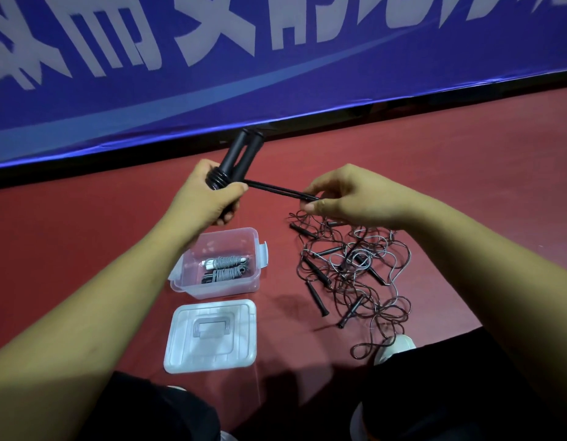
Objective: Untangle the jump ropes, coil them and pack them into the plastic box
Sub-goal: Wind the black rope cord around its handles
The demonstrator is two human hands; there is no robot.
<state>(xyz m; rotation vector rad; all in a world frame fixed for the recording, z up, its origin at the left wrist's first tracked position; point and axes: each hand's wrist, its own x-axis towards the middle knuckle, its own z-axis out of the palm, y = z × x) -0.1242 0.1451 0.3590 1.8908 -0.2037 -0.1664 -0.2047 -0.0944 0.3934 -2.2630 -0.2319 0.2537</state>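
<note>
The left hand [209, 198] grips two black handles [240, 154] with rope wound round their lower ends, partly hidden in its grip; the right hand [345, 195] pinches the two taut strands [275, 189] coming off them. The tangle of ropes [355, 265] lies on the red floor [85, 233], partly under the right wrist, beside the open plastic box [244, 232] holding two grey coils [226, 267]. White writing on the blue banner [275, 74] is blurred and cut off.

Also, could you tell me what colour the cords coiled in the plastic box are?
The coiled cords are grey, seen best in the head view.
</note>
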